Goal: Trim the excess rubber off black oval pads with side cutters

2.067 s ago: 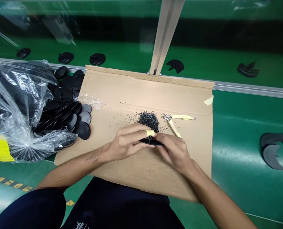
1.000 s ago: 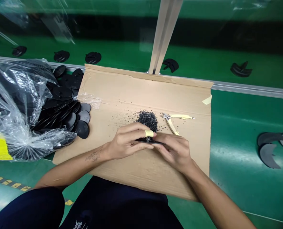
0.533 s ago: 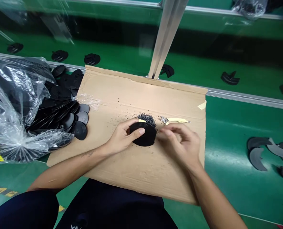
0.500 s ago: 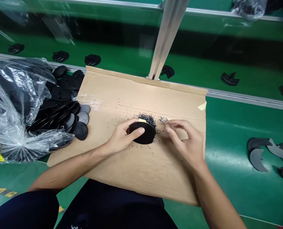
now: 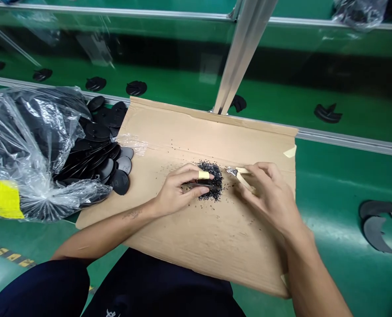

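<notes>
Between its thumb and fingers, my left hand (image 5: 179, 187) pinches a thin black plastic disc (image 5: 201, 186), turned edge-on to me. Yellow tape wraps one of that hand's fingers. Beneath the disc, a heap of small black plastic bits (image 5: 216, 174) lies on a cardboard sheet (image 5: 183, 233). To the right, my right hand (image 5: 270, 193) grips small cutting pliers (image 5: 238, 174) with pale handles. Their metal jaws point left toward the heap, apart from the disc; the handles are spread.
A clear plastic bag (image 5: 34, 145) with a yellow label stands at left, beside a pile of black discs (image 5: 97, 152). Curved black pieces (image 5: 377, 224) lie on the green surface at right. A metal post (image 5: 242, 57) rises behind the cardboard.
My left hand has turned the disc from facing me to edge-on. The pliers' handles now show, spread in my right hand. The whole view has shifted slightly.
</notes>
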{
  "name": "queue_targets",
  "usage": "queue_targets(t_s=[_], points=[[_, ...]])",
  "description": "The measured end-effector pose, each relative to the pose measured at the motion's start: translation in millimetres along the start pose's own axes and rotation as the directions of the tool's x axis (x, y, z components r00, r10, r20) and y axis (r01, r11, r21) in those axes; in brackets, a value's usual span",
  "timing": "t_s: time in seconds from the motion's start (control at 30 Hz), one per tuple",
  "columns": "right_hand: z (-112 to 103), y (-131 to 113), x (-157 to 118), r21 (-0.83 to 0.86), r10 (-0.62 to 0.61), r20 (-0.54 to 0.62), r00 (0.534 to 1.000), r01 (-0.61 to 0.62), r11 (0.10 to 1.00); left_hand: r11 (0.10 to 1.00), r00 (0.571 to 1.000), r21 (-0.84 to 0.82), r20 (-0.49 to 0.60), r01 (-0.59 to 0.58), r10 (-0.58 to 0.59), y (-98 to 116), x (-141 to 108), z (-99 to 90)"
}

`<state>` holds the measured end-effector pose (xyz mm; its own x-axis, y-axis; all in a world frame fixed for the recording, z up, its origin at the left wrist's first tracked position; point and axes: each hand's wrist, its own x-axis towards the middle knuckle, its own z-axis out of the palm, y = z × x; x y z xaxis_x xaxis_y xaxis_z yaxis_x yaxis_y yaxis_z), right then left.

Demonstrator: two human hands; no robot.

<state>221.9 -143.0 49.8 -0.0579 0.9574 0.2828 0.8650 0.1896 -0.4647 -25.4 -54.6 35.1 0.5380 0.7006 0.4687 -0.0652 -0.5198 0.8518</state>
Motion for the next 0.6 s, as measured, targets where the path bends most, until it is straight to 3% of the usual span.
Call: queue_targets(t_s=[0.1, 0.2, 0.6], points=[[0.8, -16.0, 1.7, 0.228, -0.107, -0.074, 0.991, 0.122, 0.966, 1.0, 1.0, -0.008, 0.014, -0.006, 0.007, -0.1, 0.1, -0.9], [2.6, -27.2, 0.9, 0.308, -0.167, -0.088, 0.982, 0.186, 0.933, 1.0, 0.999, -0.026, 0.035, -0.008, 0.008, 0.4, 0.1, -2.1], [4.1, -27.8, -1.2, 0.11, -0.273, -0.094, 0.957, 0.282, 0.953, 0.996, 0.993, -0.056, 0.093, -0.066, 0.071, -0.3, -0.2, -4.3]])
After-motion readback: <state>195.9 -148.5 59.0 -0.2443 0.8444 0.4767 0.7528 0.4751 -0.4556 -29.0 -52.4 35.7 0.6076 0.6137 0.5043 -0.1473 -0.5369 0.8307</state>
